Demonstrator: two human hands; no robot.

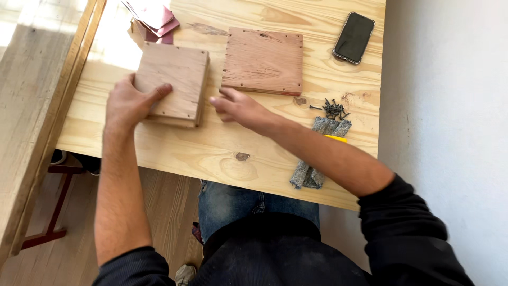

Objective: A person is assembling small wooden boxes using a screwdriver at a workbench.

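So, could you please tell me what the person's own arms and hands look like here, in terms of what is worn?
Both hands are bare: no gloves, rings or watch show on the left hand or the right hand. Each arm wears a dark, near-black sleeve, pushed up toward the elbow so the forearms are uncovered. The fabric looks plain, with no visible markings.

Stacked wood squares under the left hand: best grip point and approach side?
Judging by pose, grip the stack of wood squares by its right edge, coming from the right, where the right hand hovers. The layered edges are exposed there; the left hand presses on the left corner.
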